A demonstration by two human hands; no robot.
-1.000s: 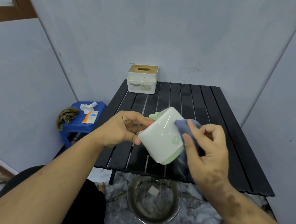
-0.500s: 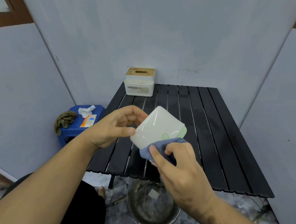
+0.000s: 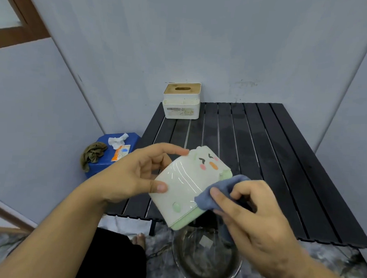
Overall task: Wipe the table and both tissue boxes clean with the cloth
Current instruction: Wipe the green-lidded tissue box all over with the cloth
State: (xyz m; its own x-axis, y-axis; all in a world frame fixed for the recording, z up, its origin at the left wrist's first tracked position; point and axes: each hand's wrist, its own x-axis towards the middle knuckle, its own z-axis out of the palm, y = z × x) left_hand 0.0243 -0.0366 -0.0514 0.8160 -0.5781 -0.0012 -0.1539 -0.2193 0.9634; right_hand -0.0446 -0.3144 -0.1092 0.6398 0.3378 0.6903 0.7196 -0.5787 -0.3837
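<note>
soft, even indoor light, fairly dim; white glare streaks on the glossy green tissue box [image 3: 186, 181]. wide-angle bending curves the wall edges. slight blur on fingertips [image 3: 183, 152].

Bare forearms, no sleeves; dark, seemingly black trousers [image 3: 112, 260]; one bare foot [image 3: 139, 240].

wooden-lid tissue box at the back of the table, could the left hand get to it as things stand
Probably not right away. The path over the black table to the wooden-lid tissue box looks clear, but the left hand is gripping the green tissue box while the right hand wipes it with the blue cloth.
</note>
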